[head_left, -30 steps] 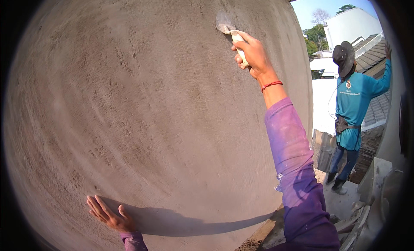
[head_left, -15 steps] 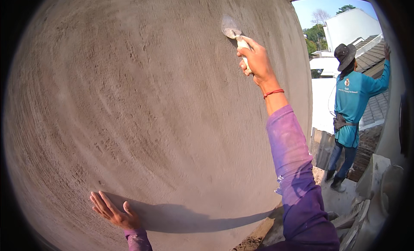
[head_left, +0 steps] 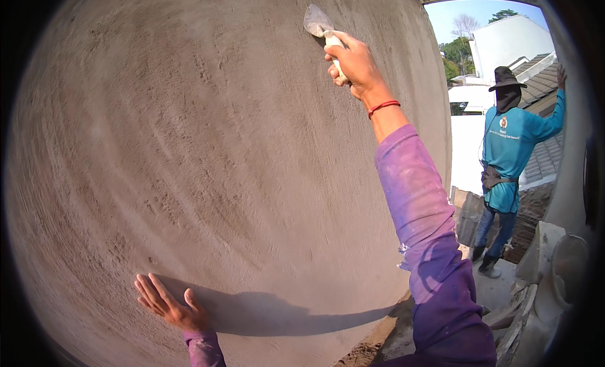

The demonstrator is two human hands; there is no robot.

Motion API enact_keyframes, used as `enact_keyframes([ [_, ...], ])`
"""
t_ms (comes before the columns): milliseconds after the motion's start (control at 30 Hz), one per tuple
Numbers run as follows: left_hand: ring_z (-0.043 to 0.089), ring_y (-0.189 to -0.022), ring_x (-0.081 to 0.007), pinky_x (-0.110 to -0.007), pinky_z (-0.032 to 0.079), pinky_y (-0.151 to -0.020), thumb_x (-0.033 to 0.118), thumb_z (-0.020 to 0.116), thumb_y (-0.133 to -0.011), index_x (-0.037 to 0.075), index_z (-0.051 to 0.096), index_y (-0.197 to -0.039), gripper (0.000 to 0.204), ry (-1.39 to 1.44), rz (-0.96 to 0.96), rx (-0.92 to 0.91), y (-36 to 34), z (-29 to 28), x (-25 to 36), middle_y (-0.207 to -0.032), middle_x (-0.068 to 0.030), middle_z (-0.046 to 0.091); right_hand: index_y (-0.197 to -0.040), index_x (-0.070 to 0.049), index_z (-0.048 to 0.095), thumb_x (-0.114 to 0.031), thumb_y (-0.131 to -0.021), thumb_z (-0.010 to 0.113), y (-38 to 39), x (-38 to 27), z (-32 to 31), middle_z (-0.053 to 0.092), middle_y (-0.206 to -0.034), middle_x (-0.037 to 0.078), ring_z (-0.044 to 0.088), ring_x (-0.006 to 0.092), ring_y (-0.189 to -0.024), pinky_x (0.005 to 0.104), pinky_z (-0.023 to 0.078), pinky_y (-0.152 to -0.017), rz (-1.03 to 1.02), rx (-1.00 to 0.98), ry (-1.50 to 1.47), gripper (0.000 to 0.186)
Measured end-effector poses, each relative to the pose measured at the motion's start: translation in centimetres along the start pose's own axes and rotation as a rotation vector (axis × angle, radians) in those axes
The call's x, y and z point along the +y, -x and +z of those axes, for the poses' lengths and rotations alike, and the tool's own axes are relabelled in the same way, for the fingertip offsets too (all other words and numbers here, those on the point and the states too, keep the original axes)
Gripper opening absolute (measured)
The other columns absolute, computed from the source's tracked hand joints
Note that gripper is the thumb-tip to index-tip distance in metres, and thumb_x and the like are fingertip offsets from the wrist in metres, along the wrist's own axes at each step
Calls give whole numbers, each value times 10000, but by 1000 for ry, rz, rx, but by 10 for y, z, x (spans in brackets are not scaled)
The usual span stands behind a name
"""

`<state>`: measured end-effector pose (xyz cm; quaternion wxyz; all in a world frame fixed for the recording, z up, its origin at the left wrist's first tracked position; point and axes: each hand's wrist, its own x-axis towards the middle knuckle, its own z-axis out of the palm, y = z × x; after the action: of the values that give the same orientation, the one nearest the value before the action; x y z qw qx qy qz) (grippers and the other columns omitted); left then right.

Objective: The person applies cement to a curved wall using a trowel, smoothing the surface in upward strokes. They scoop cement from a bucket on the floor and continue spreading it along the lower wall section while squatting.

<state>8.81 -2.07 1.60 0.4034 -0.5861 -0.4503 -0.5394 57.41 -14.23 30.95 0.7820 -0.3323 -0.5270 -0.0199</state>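
My right hand (head_left: 357, 65) is closed round the pale handle of a pointed trowel (head_left: 317, 21), high up in front of the plastered wall (head_left: 239, 159). The metal blade tilts up and to the left, lying against or very close to the grey-brown plaster. Low on the left, my left hand (head_left: 172, 305) rests with its palm toward the same wall, fingers stretched out and thumb apart, holding nothing. Both forearms wear purple sleeves. The plaster looks rough and streaked at the left and centre, smoother toward the right.
At the right, a co-worker (head_left: 509, 140) in a teal shirt and dark hat stands in an opening, one hand raised to its side wall. Boards and rubble (head_left: 520, 316) and a round container (head_left: 569, 269) lie at lower right. Roofs and a white building (head_left: 513, 42) show beyond.
My right hand has moved the trowel up and left along the wall. My left hand stays nearly in place. The co-worker's head has turned.
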Motion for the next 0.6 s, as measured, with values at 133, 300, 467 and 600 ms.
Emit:
enact_keyframes([
  [133, 251, -1603, -340, -568, 118, -1305, 722, 265, -1057, 97, 329, -1652, 866, 21, 1, 5, 1, 2, -5, -1705, -165, 312, -1472, 38, 538, -110, -962, 621, 2, -4, 5, 607, -919, 79, 570, 99, -573, 264, 419, -427, 3, 24, 29, 538],
  [300, 260, -1599, -342, -568, 118, -1307, 728, 268, -1053, 90, 353, -1643, 873, 26, 10, 9, 4, 5, -6, -1700, -166, 323, -1492, 46, 514, -108, -968, 619, -21, -14, 9, 615, -913, 83, 570, 96, -571, 255, 433, -427, -8, -4, 4, 556],
  [467, 261, -1599, -343, -569, 115, -1310, 720, 271, -1058, 93, 364, -1638, 859, 31, 0, -4, 6, 5, -6, -1702, -159, 321, -1528, 45, 477, -108, -965, 625, -36, -19, 24, 623, -924, 94, 567, 101, -581, 253, 440, -433, -19, 9, 39, 602],
  [600, 260, -1598, -345, -574, 119, -1309, 713, 279, -1061, 97, 371, -1634, 847, 62, -5, -6, 4, 5, -5, -1703, -152, 323, -1534, 29, 478, -109, -967, 625, -46, -33, 30, 627, -953, 99, 567, 98, -597, 253, 444, -447, -46, -22, 65, 602],
])
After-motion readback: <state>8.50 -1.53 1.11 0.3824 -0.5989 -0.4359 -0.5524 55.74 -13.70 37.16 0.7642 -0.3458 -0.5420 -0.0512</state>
